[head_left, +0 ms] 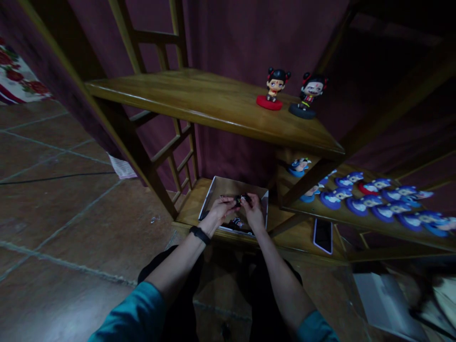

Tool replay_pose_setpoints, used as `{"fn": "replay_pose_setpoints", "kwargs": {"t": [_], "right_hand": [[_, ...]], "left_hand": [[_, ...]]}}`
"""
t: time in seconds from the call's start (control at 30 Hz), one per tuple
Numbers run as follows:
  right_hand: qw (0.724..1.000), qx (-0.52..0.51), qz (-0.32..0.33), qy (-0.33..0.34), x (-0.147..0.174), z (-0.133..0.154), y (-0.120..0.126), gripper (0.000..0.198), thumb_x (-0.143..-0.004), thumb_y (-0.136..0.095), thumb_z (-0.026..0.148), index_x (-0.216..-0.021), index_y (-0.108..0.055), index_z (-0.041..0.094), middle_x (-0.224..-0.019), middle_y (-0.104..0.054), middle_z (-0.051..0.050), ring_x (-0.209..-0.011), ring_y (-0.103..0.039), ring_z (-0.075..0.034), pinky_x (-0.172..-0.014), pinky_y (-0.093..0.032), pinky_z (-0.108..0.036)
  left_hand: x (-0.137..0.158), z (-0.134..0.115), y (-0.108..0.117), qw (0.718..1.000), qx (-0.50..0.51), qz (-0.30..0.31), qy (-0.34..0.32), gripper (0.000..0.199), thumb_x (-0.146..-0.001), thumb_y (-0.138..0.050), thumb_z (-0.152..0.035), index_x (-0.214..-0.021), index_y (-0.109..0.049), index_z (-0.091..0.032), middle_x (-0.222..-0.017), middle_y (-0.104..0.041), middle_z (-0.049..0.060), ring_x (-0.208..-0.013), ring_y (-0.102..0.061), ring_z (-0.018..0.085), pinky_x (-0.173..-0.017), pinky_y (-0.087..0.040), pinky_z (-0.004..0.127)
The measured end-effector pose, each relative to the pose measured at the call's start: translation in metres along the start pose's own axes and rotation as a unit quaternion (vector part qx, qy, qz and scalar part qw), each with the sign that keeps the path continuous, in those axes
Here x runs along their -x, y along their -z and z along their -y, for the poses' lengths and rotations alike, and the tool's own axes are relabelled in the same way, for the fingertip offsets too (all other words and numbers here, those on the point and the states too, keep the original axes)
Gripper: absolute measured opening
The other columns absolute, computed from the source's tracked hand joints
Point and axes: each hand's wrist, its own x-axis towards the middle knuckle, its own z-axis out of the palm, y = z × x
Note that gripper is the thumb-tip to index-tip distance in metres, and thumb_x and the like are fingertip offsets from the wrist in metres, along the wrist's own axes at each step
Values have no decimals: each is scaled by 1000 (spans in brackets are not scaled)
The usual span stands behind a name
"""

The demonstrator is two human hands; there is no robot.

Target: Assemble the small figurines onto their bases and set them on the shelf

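Note:
My left hand [222,209] and my right hand [253,209] meet above a shallow white-edged box [221,186] on the low shelf. Between their closed fingers is a small dark figurine [239,200], mostly hidden by the fingertips. Inside the box, just below the hands, lies another dark figurine [235,222] with some white on it. Two finished-looking figurines with black hair buns stand on the upper shelf, one on a red base [270,102] and one on a dark base [302,111].
The wooden upper shelf [171,95] overhangs beyond my hands. Several blue-haired figurines [363,204] stand in rows on a side shelf to the right. A phone [323,235] lies on the low shelf. A slanting wooden post [299,183] stands right of the box.

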Motion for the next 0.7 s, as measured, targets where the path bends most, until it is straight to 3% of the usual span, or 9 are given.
{"fn": "replay_pose_setpoints", "kwargs": {"t": [0.33,0.53,0.7], "right_hand": [[1000,-5,4,-25,5,16,-2,41,-76,-54,34,-116,-49,26,-110,-59,-4,-94,-58,-17,-86,-45,-32],[996,-49,46,-54,7,11,-2,54,-69,-61,26,-121,-45,31,-117,-58,0,-108,-53,-18,-94,-41,-34],[990,-73,108,-62,9,12,-9,43,-68,-60,25,-111,-52,25,-107,-64,-1,-99,-59,-18,-90,-44,-34]], "left_hand": [[-2,5,-3,1000,17,-12,20,14,-69,-60,1,-74,-55,-12,-65,-61,2,-59,-61,12,-68,-57,36],[-1,3,0,999,13,-16,24,14,-70,-60,-1,-77,-55,-12,-69,-62,4,-60,-62,13,-66,-56,33],[5,0,1,999,19,-12,25,14,-71,-58,-2,-81,-56,-12,-68,-63,4,-58,-61,10,-60,-53,23]]}}
